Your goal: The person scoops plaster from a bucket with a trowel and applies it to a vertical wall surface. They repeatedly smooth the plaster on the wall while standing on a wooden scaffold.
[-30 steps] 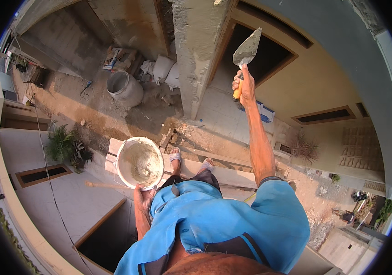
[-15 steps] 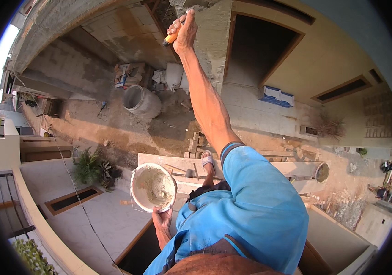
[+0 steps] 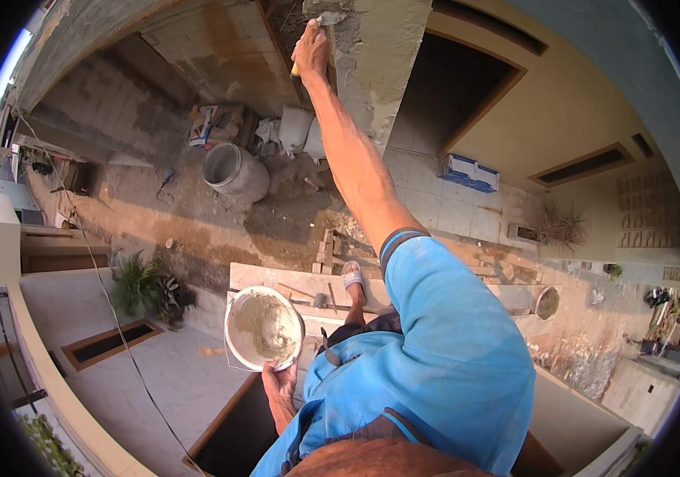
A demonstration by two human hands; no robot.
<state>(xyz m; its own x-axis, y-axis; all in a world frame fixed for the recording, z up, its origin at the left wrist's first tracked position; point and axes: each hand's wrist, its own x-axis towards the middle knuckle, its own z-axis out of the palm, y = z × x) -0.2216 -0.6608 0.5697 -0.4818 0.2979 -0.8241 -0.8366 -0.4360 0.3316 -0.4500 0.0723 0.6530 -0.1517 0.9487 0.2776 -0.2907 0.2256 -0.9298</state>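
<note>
My left hand [image 3: 280, 388] grips the near rim of a white bucket [image 3: 238, 343] with a wire handle. Wet grey mortar [image 3: 278, 340] lies inside and smears its walls. My right arm reaches far up to a rough plastered column [image 3: 379, 71]. In that right hand [image 3: 312, 52], closed around its orange-yellow handle, is a trowel [image 3: 330, 18]. The blade shows just past my fingers, against the column's edge; whether mortar is on it I cannot tell.
I stand high on a plank platform [image 3: 268, 277], one sandalled foot [image 3: 353, 274] showing. A hammer [image 3: 320, 300] lies on the planks. Below are a large grey drum [image 3: 236, 179], pale sacks [image 3: 294, 129] and blue-white boxes [image 3: 468, 172]. A cable [image 3: 121, 306] hangs at the left.
My right hand has turned at the column, so the trowel's blade now shows and less of its handle. My view has shifted slightly; the left hand still holds the bucket.
</note>
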